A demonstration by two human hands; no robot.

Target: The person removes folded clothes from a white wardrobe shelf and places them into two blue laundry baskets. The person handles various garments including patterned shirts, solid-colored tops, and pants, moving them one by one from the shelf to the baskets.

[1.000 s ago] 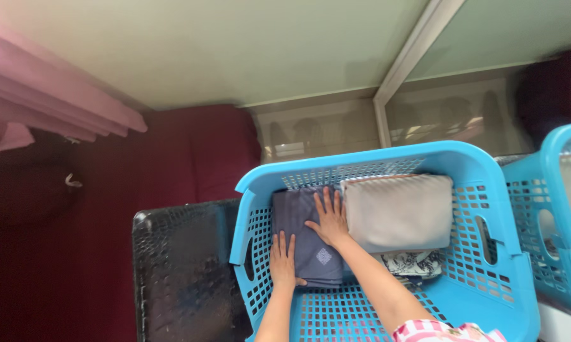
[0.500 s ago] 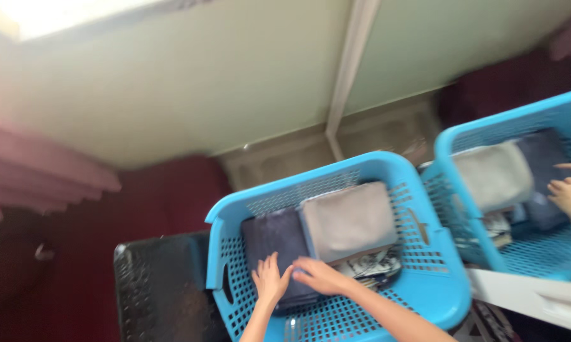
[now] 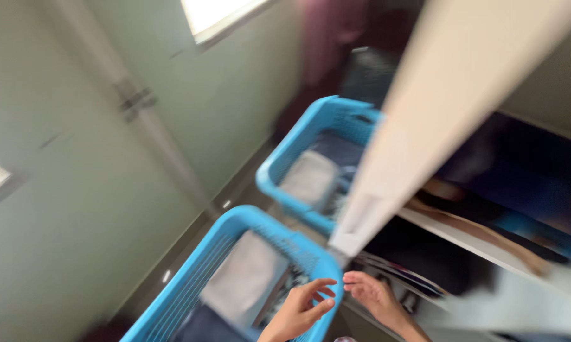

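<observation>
head view: the frame is heavily blurred. at the bottom centre, the left hand [image 3: 301, 308] and the right hand [image 3: 375, 296] hang bare, fingers spread and loosely curled, gripping nothing. the left hand sits over the right-hand rim of the near blue basket [image 3: 171, 303], which runs from lower left to the bottom centre. inside it a folded grey cloth [image 3: 244, 278] lies flat just left of the left fingers, apart from them, with a darker folded cloth [image 3: 203, 324] below it at the frame's bottom edge. judging by this, the folded pieces are already laid in the basket and neither hand has hold of anything. a second blue basket [image 3: 284, 166] shows in the middle of the frame, also holding folded cloth; it looks like a mirror image, though the blur leaves that unsure. a pale door edge [image 3: 425, 120] crosses from upper right, with a shelf [image 3: 463, 237] of dark things at right.
</observation>
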